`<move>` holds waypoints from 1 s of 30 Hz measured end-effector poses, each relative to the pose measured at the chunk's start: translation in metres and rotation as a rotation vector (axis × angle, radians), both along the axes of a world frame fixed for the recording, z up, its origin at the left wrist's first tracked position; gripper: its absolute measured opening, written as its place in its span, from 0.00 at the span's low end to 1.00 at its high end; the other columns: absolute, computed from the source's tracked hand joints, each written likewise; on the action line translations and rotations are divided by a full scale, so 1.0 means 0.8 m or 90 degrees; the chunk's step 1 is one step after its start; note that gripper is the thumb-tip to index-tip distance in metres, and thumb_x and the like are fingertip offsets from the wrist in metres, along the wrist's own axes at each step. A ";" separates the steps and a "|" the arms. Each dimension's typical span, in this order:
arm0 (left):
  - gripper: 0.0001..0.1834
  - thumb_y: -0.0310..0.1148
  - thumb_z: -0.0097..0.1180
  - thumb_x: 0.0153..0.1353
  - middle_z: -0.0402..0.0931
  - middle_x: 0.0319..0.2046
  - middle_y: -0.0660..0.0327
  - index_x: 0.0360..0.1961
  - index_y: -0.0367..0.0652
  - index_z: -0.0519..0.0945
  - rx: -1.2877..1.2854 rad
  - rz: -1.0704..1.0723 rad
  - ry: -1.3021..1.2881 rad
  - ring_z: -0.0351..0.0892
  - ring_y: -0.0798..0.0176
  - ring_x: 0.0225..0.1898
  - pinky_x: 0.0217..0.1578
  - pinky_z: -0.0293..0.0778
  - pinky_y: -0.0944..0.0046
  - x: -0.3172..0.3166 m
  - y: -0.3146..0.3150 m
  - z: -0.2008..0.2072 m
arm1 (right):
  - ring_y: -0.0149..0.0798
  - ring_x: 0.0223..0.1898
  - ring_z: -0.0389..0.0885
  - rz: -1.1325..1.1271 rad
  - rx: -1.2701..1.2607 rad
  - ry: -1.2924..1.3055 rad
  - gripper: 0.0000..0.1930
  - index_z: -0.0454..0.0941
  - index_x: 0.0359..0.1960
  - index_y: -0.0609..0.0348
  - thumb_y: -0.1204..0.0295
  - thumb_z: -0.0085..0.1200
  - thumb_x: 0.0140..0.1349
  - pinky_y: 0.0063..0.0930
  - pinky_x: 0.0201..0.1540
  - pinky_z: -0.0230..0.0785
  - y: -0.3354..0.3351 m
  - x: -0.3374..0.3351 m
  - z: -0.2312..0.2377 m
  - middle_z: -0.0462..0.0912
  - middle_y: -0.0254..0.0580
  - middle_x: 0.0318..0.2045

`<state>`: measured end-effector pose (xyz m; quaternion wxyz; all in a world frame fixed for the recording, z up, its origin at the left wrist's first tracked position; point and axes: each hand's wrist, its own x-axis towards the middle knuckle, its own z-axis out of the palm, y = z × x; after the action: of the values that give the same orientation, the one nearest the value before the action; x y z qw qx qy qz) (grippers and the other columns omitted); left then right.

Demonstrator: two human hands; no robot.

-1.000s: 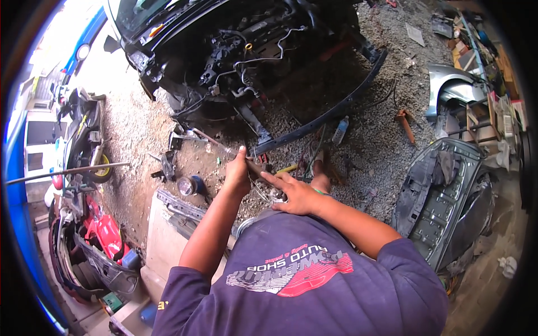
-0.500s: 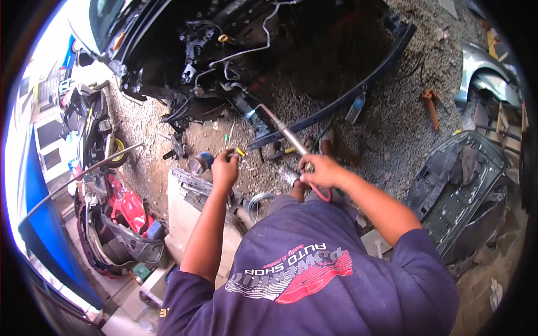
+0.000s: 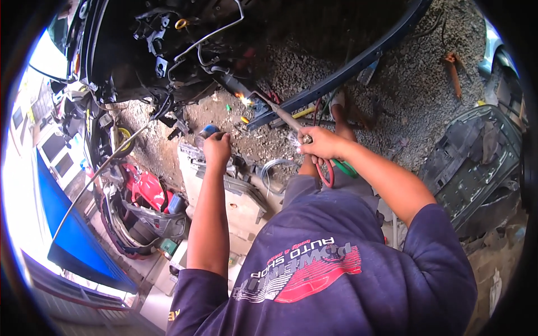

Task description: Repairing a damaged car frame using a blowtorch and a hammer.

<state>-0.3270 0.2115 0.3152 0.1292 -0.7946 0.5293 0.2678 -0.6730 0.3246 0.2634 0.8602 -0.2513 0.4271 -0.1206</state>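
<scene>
From afar, I see the right hand [image 3: 326, 144] gripping the torch [image 3: 288, 118]; the left hand [image 3: 217, 151] curls, contents hidden; I'd hold the flame [image 3: 243, 99] steady, red hose [image 3: 331, 178] clear.

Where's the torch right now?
In the head view, just right of centre, the right hand holds the torch, its tip near the dark curved bar.
</scene>
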 end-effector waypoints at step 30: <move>0.16 0.38 0.56 0.69 0.88 0.46 0.39 0.45 0.40 0.91 0.135 -0.337 -0.281 0.88 0.35 0.51 0.55 0.82 0.42 -0.076 -0.071 0.004 | 0.32 0.17 0.81 0.032 0.056 -0.042 0.14 0.72 0.54 0.57 0.79 0.57 0.69 0.28 0.18 0.73 -0.001 -0.028 -0.026 0.81 0.39 0.21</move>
<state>-0.3875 0.1548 0.3181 0.3870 -0.6509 0.6453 0.1005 -0.6952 0.3236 0.2427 0.8869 -0.2198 0.3967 -0.0883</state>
